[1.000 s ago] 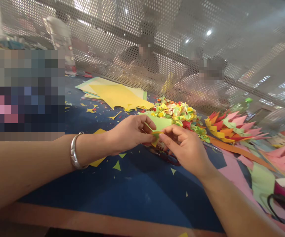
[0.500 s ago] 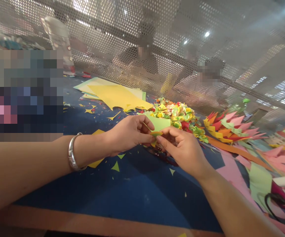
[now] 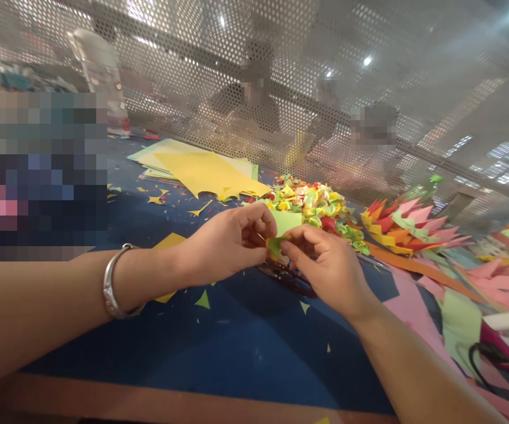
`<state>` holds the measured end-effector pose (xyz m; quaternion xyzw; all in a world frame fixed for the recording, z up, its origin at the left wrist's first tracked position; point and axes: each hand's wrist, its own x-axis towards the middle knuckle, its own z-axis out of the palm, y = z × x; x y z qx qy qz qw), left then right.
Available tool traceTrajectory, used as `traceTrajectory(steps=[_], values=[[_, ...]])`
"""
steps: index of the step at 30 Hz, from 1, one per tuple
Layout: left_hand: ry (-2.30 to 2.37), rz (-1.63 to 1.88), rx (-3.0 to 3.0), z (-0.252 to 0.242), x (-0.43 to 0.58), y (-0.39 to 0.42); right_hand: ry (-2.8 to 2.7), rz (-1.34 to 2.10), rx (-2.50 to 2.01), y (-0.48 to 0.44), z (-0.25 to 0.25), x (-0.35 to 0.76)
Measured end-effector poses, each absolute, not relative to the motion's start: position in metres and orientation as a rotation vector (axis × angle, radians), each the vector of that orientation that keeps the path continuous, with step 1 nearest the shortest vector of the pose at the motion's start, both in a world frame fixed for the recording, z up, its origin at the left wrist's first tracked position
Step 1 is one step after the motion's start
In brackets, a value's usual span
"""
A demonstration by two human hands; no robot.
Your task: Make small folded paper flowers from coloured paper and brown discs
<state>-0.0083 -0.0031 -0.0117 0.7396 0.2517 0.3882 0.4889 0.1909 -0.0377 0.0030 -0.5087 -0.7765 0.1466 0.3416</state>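
A small yellow-green paper piece (image 3: 275, 246), curled and folded, is pinched between thumb and fingers of my right hand (image 3: 325, 256). My left hand (image 3: 225, 241) has its fingers bent around the other side of the same piece, thumb and fingertips at its edge. A silver bangle (image 3: 109, 285) circles the left wrist. Just behind the fingers lies a light green paper sheet (image 3: 288, 220). Below the hands, partly covered, are dark red looped handles (image 3: 296, 284), probably of scissors. A heap of small folded paper pieces (image 3: 313, 200) sits beyond my right hand.
Yellow sheets (image 3: 210, 171) with cut edges lie at the back, and green scraps (image 3: 203, 300) dot the blue tabletop (image 3: 245, 359). Pointed pink and orange paper shapes (image 3: 408, 227) stand right. A perforated screen (image 3: 183, 76) rises behind; a clear jug (image 3: 104, 82) stands back left.
The paper piece between my hands has gone from a flat-looking fold to a more curled shape. My left thumb has drawn back slightly, and the left forearm has shifted left.
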Motion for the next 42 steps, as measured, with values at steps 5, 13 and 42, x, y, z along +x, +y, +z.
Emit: traceTrajectory(steps=[5, 13, 42], values=[[0.665, 1.031, 1.993, -0.005, -0.011, -0.010, -1.977, 0.407, -1.284, -0.037, 0.004, 0.191], [0.760, 1.096, 2.290, -0.006, -0.013, -0.003, -1.986, 0.397, -1.288, -0.038, 0.005, 0.190], [0.751, 0.871, 1.434, -0.005, -0.007, 0.000, -2.051, 0.296, -1.298, -0.039, 0.006, 0.191]])
